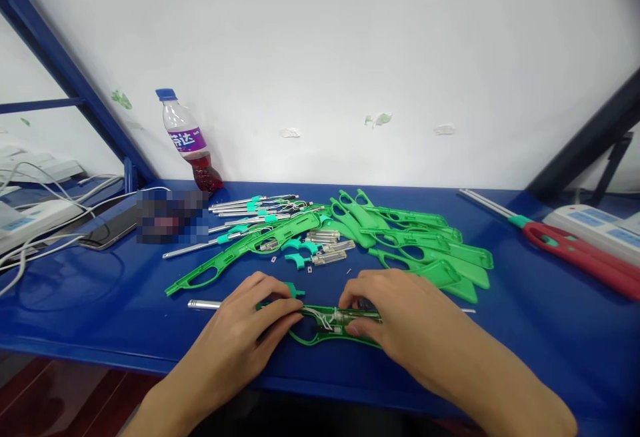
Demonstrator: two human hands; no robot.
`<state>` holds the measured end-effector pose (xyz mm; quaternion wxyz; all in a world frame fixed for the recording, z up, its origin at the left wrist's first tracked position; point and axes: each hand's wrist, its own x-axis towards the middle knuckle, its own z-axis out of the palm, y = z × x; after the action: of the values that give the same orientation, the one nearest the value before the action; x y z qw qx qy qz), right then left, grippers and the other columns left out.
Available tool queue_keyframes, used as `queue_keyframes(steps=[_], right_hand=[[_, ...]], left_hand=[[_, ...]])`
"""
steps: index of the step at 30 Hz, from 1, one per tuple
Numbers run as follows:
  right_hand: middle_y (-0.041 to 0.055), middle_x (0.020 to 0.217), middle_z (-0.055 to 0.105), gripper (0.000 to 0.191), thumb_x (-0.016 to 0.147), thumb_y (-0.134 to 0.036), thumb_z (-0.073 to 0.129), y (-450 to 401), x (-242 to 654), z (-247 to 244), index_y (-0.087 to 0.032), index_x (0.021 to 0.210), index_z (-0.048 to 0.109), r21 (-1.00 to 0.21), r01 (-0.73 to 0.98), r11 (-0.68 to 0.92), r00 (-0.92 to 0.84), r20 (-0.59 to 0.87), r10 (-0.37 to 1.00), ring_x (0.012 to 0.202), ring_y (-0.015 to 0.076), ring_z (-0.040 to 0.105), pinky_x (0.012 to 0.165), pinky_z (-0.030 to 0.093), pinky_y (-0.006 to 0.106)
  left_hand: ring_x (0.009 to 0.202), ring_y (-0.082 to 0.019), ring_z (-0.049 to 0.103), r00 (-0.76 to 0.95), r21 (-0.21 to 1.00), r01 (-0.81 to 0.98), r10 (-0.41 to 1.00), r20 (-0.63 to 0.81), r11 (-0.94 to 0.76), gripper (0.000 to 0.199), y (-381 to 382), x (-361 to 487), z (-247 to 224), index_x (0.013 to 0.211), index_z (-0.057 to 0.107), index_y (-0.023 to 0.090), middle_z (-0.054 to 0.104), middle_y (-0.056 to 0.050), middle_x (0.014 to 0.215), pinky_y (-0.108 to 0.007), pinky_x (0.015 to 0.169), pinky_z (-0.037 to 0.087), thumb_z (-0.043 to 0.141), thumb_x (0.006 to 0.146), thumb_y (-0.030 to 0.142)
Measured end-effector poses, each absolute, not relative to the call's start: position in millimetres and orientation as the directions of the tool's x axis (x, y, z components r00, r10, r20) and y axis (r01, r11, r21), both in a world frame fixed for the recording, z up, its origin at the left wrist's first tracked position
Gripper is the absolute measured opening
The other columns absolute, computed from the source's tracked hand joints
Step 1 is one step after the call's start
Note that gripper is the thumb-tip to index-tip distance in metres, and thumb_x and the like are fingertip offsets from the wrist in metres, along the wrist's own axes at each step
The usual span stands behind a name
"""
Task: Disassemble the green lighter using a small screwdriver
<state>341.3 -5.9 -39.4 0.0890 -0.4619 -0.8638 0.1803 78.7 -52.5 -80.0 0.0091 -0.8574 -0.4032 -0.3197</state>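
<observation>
One green casing [326, 336] with wires [328, 320]

Through my remote feed I see a bare left hand [257, 323] and a bare right hand [383, 300], both slim-fingered; the left forearm [183, 387] and right forearm [480, 367] are bare, smooth, tapering handward.

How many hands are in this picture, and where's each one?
2: the left hand on the left part of the nearest green shell, the right hand on its right part.
</observation>
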Motion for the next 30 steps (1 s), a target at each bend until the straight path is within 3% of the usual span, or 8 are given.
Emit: queue_keyframes(steps=[5, 12, 19, 24, 30], right_hand=[[-0.0018, 0.088, 0.076, 0.023, 0.09, -0.009, 0.067, -3, 345, -47, -0.03, 0.091, 0.077, -0.362, 0.714, 0.599, -0.628, 0.046, 0.777, 0.083, 0.0176, 0.072, 0.063, 0.035, 0.031], [-0.0077, 0.095, 0.076, 0.036, 0.086, -0.006, 0.071, -5, 348, -56, -0.036, 0.105, 0.072, -0.351, 0.713, 0.607, -0.619, 0.091, 0.78, 0.078, 0.0179, 0.07, 0.061, 0.031, 0.032], [-0.0061, 0.097, 0.076, 0.017, 0.098, -0.018, 0.07, -11, 336, -35, -0.034, 0.104, 0.066, -0.389, 0.719, 0.575, -0.597, 0.078, 0.799, 0.087, 0.021, 0.073, 0.064, 0.031, 0.033], [-0.0075, 0.101, 0.073, 0.018, 0.098, -0.024, 0.074, -13, 337, -27, -0.037, 0.108, 0.066, -0.417, 0.731, 0.54, -0.58, 0.037, 0.814, 0.09, 0.0233, 0.071, 0.07, 0.034, 0.034], [-0.0093, 0.109, 0.072, 0.029, 0.098, -0.018, 0.07, -10, 344, -31, -0.043, 0.113, 0.067, -0.444, 0.717, 0.538, -0.598, 0.005, 0.801, 0.098, 0.0213, 0.071, 0.076, 0.037, 0.035]], left_hand=[[0.095, -0.014, 0.061, 0.467, 0.234, 0.708, 0.691, 0.552, -0.666, 0.016, -51, 79, -80, 0.116, 0.069, 0.023, 0.068, -0.001, 0.106, -0.028, 0.087, 0.053, 0.062, 0.105, 0.014], [0.096, -0.014, 0.062, 0.462, 0.228, 0.719, 0.696, 0.549, -0.657, 0.017, -51, 79, -81, 0.119, 0.069, 0.023, 0.068, -0.001, 0.108, -0.029, 0.089, 0.053, 0.062, 0.105, 0.015], [0.095, -0.014, 0.062, 0.464, 0.229, 0.727, 0.71, 0.53, -0.647, 0.018, -53, 78, -81, 0.118, 0.069, 0.024, 0.067, -0.001, 0.107, -0.03, 0.085, 0.053, 0.06, 0.106, 0.013], [0.094, -0.015, 0.06, 0.468, 0.213, 0.733, 0.706, 0.531, -0.646, 0.019, -52, 78, -81, 0.118, 0.069, 0.023, 0.067, -0.002, 0.107, -0.031, 0.083, 0.053, 0.06, 0.106, 0.013], [0.093, -0.015, 0.059, 0.476, 0.178, 0.735, 0.685, 0.551, -0.654, 0.023, -54, 77, -83, 0.121, 0.068, 0.023, 0.066, -0.002, 0.108, -0.031, 0.082, 0.051, 0.061, 0.104, 0.009]])
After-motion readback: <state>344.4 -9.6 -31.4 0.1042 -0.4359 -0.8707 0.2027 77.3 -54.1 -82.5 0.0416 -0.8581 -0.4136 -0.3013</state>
